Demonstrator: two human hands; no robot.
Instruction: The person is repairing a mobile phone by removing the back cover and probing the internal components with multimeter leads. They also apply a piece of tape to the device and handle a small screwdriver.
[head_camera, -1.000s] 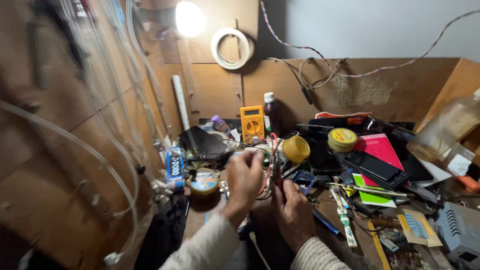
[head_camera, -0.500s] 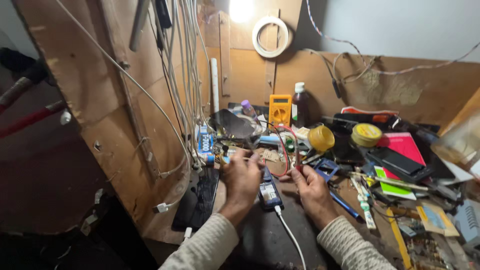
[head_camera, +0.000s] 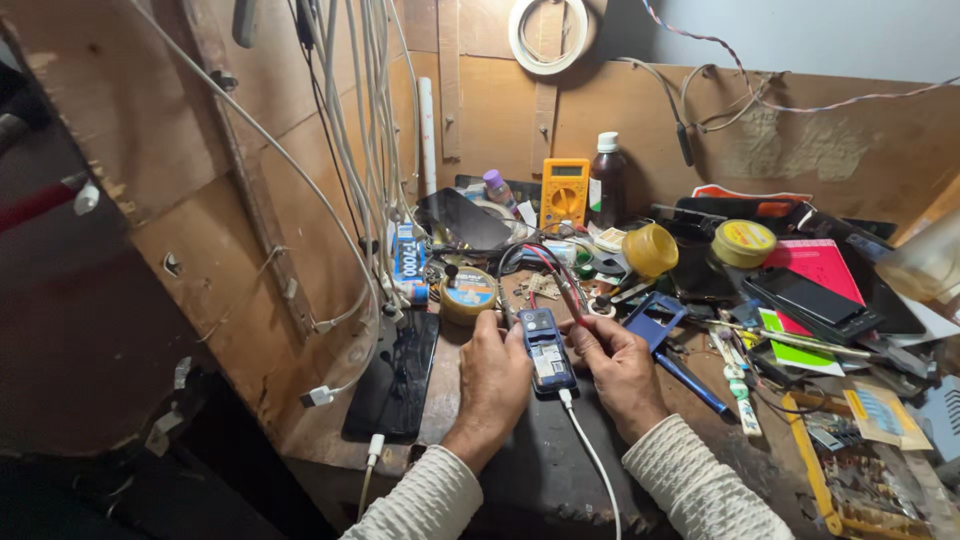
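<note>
Left hand (head_camera: 493, 372) curled, fingers pressed against the left edge of the phone (head_camera: 547, 350), pinching a thin probe tip at its top corner. Right hand (head_camera: 618, 365) curled too, thumb and forefinger pinching the red probe (head_camera: 568, 293) over the phone's top right. Phone lies back-open, blue frame, flat on the desk (head_camera: 540, 470) between both hands, white cable (head_camera: 592, 460) plugged into its bottom end and running toward the camera. Just above the left hand: round tin (head_camera: 467, 292). Right of the right hand: blue phone cover (head_camera: 654, 318) and a blue pen (head_camera: 692, 382). Left, near the desk edge: black phone (head_camera: 395, 375) face up, its own white plug beside its lower end. Farther back against the wall: yellow multimeter (head_camera: 565, 192), dark bottle (head_camera: 606, 182) with white cap just beside it. Right side: yellow lid (head_camera: 650, 250), yellow tin (head_camera: 743, 242), pink box (head_camera: 818, 266) with a black phone (head_camera: 810, 300) lying on it. White cables (head_camera: 350, 120) hang down the wooden panel on the left; tape roll (head_camera: 548, 35) hangs on the wall up top.
</note>
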